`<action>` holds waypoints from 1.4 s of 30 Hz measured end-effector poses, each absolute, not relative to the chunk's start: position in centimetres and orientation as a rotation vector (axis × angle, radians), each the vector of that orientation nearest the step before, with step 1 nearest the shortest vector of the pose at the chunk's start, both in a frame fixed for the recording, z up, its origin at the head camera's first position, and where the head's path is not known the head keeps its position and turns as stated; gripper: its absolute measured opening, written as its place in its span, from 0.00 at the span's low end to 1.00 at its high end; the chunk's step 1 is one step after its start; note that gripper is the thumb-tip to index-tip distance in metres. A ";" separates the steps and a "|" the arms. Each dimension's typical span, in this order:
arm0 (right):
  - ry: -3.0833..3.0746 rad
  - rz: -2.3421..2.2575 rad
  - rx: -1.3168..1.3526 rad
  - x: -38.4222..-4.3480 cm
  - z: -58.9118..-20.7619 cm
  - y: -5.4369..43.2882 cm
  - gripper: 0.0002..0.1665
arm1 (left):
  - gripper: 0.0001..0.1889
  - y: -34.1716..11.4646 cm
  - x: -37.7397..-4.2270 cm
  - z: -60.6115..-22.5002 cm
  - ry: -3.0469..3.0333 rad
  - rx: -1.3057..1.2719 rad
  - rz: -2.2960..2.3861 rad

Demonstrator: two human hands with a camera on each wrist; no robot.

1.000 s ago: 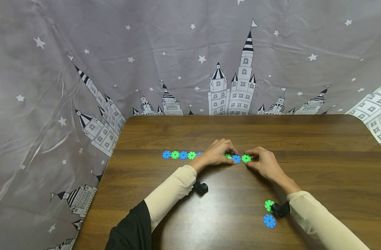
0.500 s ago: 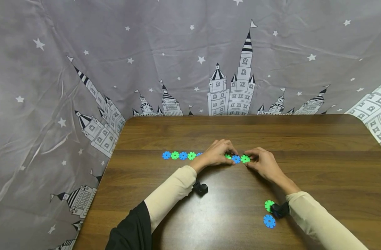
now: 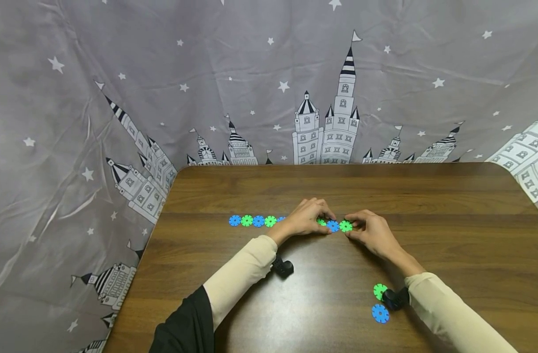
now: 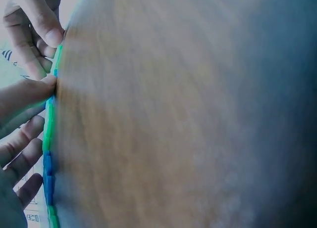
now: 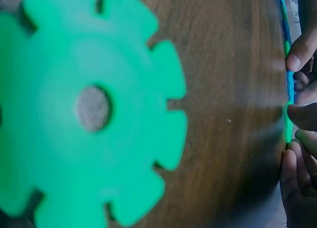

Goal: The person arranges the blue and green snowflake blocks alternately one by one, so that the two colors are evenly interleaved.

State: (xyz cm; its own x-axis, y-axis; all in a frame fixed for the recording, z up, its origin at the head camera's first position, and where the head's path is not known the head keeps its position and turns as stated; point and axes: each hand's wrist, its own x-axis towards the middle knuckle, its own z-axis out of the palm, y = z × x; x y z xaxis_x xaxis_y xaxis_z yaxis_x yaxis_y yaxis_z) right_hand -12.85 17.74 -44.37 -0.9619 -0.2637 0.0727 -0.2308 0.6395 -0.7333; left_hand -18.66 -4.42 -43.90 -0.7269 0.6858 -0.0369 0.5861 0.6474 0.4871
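A row of flat, notched plastic discs in alternating blue and green runs across the table in the head view. My left hand (image 3: 304,218) pinches the blue disc (image 3: 333,226) near the row's right end between thumb and fingers, and it covers the middle of the row. My right hand (image 3: 372,232) pinches a green disc (image 3: 345,226) by its edges. The green disc's left edge meets the blue one; whether their notches interlock is too small to tell. Edge-on in the left wrist view, the row (image 4: 48,129) looks thin, with both hands close together.
Near my right wrist lie a loose green disc (image 3: 380,291), partly behind the black wrist camera (image 3: 396,298), and a blue disc (image 3: 380,313). The brown wooden table (image 3: 321,314) ends at a grey castle-print curtain (image 3: 251,73).
My right hand has brought the green disc slightly left, closing the gap to the blue disc. The left hand stays at the blue disc.
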 end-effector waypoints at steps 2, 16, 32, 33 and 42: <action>2.808 -1.257 -0.386 -12.7 -44.3 17.9 0.21 | 0.20 -4.4 -18.6 -44.0 2.646 1.037 0.676; 2.869 -1.271 -0.188 -5.4 -44.4 23.5 0.19 | 0.25 -4.0 -18.8 -43.9 2.645 1.052 0.688; 3.010 -1.219 -0.113 4.1 -44.9 23.2 0.20 | 0.22 -2.1 -18.7 -43.9 2.660 1.080 0.641; 3.029 -1.224 -0.141 4.3 -45.0 23.0 0.21 | 0.22 -2.0 -18.7 -43.9 2.666 1.080 0.635; 3.167 -1.173 -0.342 5.0 -45.9 21.7 0.28 | 0.22 -1.7 -18.7 -44.2 2.685 1.069 0.607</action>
